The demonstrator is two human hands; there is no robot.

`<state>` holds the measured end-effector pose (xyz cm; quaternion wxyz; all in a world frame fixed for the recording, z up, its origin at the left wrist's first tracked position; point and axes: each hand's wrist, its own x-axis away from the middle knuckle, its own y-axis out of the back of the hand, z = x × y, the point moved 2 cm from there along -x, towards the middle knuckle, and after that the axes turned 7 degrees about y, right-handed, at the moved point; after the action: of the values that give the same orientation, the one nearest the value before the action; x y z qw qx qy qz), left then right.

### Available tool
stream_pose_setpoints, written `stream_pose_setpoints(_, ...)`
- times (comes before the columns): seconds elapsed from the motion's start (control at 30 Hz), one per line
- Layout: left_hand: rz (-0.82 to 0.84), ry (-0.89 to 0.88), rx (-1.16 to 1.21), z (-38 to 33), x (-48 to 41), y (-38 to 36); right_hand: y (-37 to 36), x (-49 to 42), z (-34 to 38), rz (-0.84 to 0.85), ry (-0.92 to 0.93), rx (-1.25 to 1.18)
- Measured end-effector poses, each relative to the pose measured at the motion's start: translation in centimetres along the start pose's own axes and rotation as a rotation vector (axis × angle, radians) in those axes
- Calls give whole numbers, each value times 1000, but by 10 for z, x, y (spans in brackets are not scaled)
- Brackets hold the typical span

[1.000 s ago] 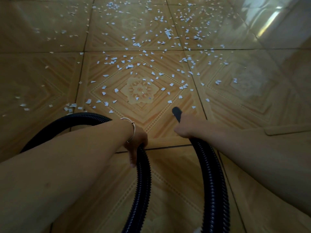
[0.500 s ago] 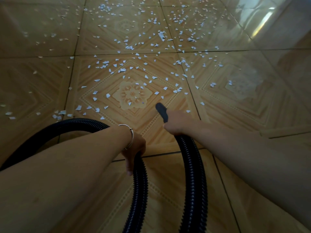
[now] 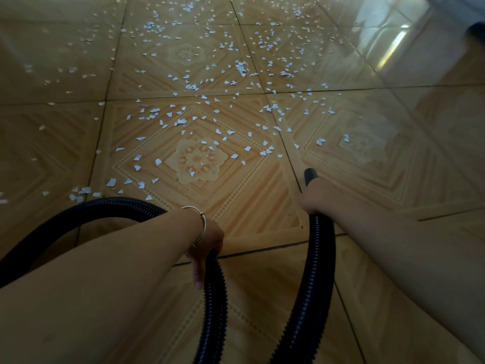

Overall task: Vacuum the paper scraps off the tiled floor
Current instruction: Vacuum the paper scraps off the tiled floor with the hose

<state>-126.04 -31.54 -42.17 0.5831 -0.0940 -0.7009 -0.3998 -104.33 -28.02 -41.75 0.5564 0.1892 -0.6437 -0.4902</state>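
Observation:
Small white paper scraps [image 3: 199,119] lie scattered over the patterned tan tiled floor [image 3: 249,200], thick in the middle and far part. A black ribbed vacuum hose [image 3: 312,285] loops around below me. My right hand [image 3: 315,197] grips the hose just behind its black nozzle tip [image 3: 310,176], which points at the floor beside a tile seam, a short way below the nearest scraps. My left hand [image 3: 207,245], a thin bangle on its wrist, holds another stretch of the hose [image 3: 214,298] lower in the middle.
The hose curves off to the left edge [image 3: 78,214], passing close to several scraps. Bright light reflects off the glossy tiles at upper right [image 3: 393,40]. A dark object [image 3: 475,30] shows at the right edge.
The nozzle and my right hand have shifted right, from over the flower tile to the seam beside it. The view has tilted up, showing more of the far floor. My left hand keeps its hold.

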Motion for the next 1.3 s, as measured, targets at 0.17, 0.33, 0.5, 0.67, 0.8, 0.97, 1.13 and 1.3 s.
stream_pose_setpoints(0.17,-2,7,25,3,0,-2,-3,-1,23,4,180,109)
stream_pose_setpoints(0.33,7,35,38,15,2,-8,-17,0,72,25,424,113)
stream_pose_setpoints(0.5,-2,68,117,35,4,-23,-18,-1,112,30,477,180)
stream_pose_setpoints(0.67,-8,85,149,50,8,-35,-28,20,126,85,569,242)
stream_pose_setpoints(0.8,-9,92,140,61,15,-42,-39,42,135,159,637,243)
stream_pose_setpoints(0.97,-15,102,180,76,18,-53,-33,22,168,84,564,225)
stream_pose_setpoints(1.13,-46,111,208,88,12,-62,-26,-9,186,-44,436,222)
stream_pose_setpoints(1.3,-61,90,219,87,7,-62,-24,-7,188,-44,434,227)
